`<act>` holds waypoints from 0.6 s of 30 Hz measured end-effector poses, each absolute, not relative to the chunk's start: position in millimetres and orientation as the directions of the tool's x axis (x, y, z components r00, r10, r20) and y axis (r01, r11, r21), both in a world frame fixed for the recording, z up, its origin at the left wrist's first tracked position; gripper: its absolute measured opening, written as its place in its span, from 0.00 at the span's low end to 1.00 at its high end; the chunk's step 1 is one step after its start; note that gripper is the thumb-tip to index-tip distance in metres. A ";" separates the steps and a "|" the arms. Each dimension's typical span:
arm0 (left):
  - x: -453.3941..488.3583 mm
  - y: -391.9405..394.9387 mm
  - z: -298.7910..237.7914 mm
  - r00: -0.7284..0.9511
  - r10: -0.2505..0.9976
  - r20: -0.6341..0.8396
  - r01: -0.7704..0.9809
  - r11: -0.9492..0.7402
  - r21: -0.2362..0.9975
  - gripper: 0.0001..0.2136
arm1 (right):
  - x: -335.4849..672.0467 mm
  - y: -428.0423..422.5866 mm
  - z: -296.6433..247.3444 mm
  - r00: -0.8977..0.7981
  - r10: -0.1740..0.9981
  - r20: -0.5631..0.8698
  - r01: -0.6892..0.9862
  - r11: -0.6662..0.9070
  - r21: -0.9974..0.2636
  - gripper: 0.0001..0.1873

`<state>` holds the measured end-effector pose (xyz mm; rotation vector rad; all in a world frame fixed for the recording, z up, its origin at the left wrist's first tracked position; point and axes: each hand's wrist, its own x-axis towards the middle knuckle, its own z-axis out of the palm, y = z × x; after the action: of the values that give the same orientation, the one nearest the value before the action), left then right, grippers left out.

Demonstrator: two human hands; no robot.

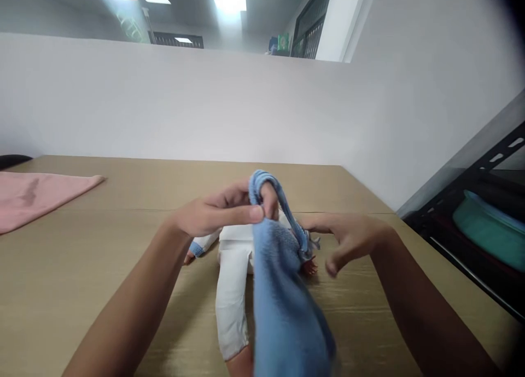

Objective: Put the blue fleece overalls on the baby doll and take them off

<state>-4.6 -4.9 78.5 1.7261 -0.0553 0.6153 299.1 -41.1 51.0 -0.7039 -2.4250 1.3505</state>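
Room: white partition wall (205, 104) behind a light wooden bench (82, 267), with bright ceiling lights (228, 1) above the partition.
Left hand (217, 213): raised over the bench, thumb and fingers pressed together, pinching the top fold of a soft blue fleece cloth (283, 306).
Under the hands: a small doll in white cloth clothes with blue cuffs (232, 289) lies flat on the bench, one tiny hand showing just beside the cloth.
Blue cloth: hangs from that pinch down toward the camera, draped across the doll's middle. A narrow looped edge runs from the pinch toward the other hand.
Right hand (348, 237): just right of the cloth, loosely spread and gripping nothing. The forefinger stretches toward the looped edge (whether the tip touches it I cannot tell, as the fabric hides it) and the other fingers curl downward.
Left edge: flat pink cloth (36, 196) on the bench, well apart from both hands.
Right edge: black metal shelf (471, 202) holding a teal round tub (492, 229).
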 end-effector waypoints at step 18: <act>-38.9 -19.4 116.5 0.931 0.364 0.038 0.209 -0.614 0.761 0.10 | 250.6 -74.9 71.3 -0.711 0.703 -0.026 0.365 0.337 -0.868 0.21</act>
<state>-38.9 -19.4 116.5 2.2503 0.4036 0.2382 250.6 -74.9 71.3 -0.9459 -2.2526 1.3234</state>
